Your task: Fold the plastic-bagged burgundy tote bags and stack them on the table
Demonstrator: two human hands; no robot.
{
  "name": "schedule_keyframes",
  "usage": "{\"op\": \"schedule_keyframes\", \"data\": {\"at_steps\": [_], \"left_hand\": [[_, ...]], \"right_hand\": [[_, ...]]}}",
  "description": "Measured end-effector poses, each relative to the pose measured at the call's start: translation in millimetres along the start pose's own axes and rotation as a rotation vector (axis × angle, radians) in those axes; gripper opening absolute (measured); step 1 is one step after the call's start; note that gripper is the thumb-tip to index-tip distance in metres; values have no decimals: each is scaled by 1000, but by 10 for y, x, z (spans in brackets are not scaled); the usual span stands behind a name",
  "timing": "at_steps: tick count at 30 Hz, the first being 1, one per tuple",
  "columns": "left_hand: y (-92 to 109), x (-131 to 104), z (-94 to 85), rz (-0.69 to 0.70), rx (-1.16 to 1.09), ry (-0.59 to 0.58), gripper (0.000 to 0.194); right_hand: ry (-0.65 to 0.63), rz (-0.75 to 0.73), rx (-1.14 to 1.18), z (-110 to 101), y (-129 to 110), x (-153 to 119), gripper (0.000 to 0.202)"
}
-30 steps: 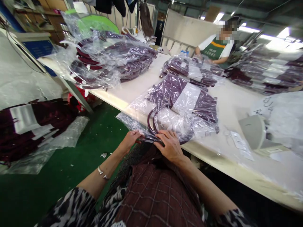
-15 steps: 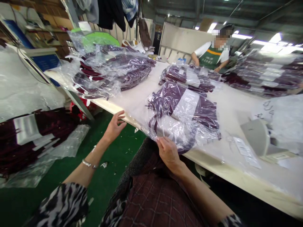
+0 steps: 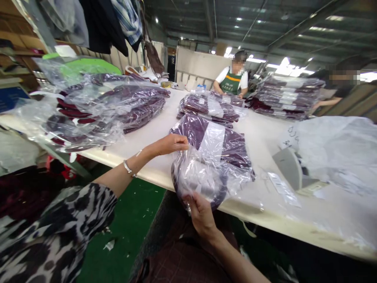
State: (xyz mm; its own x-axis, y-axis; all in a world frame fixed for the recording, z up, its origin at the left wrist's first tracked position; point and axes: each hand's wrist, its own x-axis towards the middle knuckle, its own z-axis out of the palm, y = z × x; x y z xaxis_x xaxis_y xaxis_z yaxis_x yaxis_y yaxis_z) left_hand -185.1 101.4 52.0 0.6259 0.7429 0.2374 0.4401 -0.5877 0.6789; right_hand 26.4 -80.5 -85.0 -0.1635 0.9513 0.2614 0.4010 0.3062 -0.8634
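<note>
At the near edge of the desk point(image 3: 153, 175) sits a purple garment in a clear poly bag point(image 3: 213, 157), its lower end hanging a bit over the edge toward the lap. Left hand point(image 3: 171, 144) is pinched shut on the bag's upper left side, right hand point(image 3: 200, 214) closed on the bottom end w/ the plastic bunched around a dark curved bit, prob a hanger or collar, can't tell tbh. Hands are well apart, each gripping plastic.

Stuff that could go wrong imo: film looks thin & slippery, so a hard pull from both ends could tear it or let the garment slide out the open end. Also the overhanging bit could drag the whole thing off onto the green floor point(image 3: 123, 232) if either grip slips. Stack of bagged garments point(image 3: 209, 106) just behind could get shoved too. Co-worker in green apron point(image 3: 231, 80) at the far end is well clear.
</note>
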Motion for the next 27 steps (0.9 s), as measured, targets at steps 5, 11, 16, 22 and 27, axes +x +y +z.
{"op": "schedule_keyframes", "data": {"at_steps": [5, 11, 16, 22, 27], "left_hand": [[-221, 547, 579, -149, 84, -11, 23], [-461, 550, 749, -222, 62, 102, 27], [-495, 486, 764, -273, 85, 135, 30], [-481, 467, 788, -311, 82, 162, 31], [-470, 460, 797, -328, 76, 170, 31]], "right_hand": [[-43, 294, 277, -29, -16, 18, 34], [-203, 618, 567, -484, -166, 293, 63], [2, 484, -101, -1109, -309, 947, 56], [-31, 393, -443, -1176, -227, 1724, 42], [-232, 464, -210, -1162, -17, 1894, 12]]}}
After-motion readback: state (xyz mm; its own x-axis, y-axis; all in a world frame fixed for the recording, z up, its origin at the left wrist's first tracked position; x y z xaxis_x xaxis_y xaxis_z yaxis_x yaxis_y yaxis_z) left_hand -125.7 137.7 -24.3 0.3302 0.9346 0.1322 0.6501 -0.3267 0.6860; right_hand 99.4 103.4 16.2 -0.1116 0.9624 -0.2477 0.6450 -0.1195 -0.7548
